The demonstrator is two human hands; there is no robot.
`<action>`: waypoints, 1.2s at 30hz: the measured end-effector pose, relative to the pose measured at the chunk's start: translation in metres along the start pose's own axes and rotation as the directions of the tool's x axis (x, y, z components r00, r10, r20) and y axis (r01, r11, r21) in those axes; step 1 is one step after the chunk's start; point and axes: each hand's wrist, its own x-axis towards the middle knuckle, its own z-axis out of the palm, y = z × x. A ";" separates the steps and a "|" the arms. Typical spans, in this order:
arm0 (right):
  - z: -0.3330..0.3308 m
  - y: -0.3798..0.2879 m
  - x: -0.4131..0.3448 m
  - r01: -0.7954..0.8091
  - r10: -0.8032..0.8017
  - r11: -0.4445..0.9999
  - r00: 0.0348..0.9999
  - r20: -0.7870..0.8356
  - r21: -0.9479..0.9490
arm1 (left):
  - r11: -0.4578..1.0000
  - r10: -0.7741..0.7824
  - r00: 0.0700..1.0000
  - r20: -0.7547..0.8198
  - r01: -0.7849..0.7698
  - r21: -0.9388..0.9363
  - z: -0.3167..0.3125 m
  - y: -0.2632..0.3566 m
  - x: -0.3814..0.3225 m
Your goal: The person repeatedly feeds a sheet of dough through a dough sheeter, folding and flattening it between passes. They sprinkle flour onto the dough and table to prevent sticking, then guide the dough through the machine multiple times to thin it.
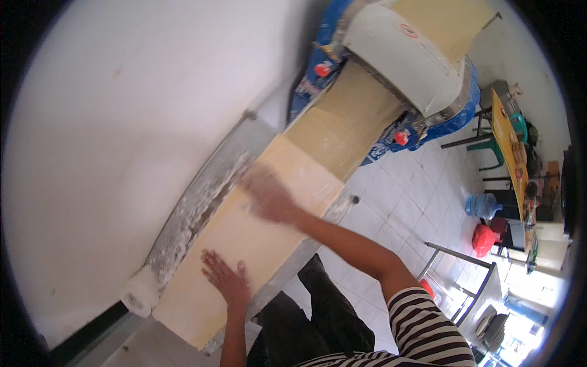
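A long pale sheet of dough (257,234) lies along a floury metal tray table (293,266) in front of me. My left hand (229,282) rests palm down near its lower end, fingers spread, holding nothing. Over the sheet's far left edge is my right hand (268,192), blurred by motion, so its fingers cannot be made out. Beyond it, a yellower dough stretch (339,124) runs under the white cover (403,59) of a blue dough sheeter (470,103). Loose flour (183,234) lies along the tray's wall side.
A white wall (114,137) borders the tray on the left, with a white roll (137,293) at its lower corner. Red knobs (401,137) stick out from the sheeter. To the right are a tiled floor (403,192), a metal-framed table (486,284), a blue water jug (482,205) and a yellow-topped table (506,142).
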 end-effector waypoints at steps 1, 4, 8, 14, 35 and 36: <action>-0.001 -0.004 0.005 0.065 -0.072 0.996 0.989 0.129 0.056 | 0.999 0.049 0.999 0.023 -0.049 0.009 0.003 0.026 0.019; -0.047 0.017 0.006 -0.073 0.073 0.997 0.992 -0.100 0.006 | 0.982 0.184 0.983 -0.003 -0.183 0.053 0.012 0.097 0.076; -0.149 0.091 -0.026 -0.497 0.522 0.844 0.674 -0.522 0.202 | 0.940 0.334 0.940 -0.070 -0.327 0.096 0.033 0.188 0.158; -0.145 0.128 -0.040 -0.537 0.898 0.348 0.426 -0.109 0.768 | 0.655 0.639 0.613 -0.464 -0.750 -0.089 0.091 0.312 0.291; -0.176 0.138 -0.094 -0.587 0.638 0.769 0.682 -0.358 0.251 | 0.644 0.560 0.485 0.672 0.257 -0.721 0.069 0.264 0.525; -0.178 0.139 -0.094 -0.564 0.592 0.799 0.683 -0.428 0.206 | 0.758 0.486 0.413 0.770 0.240 -0.607 0.059 0.267 0.516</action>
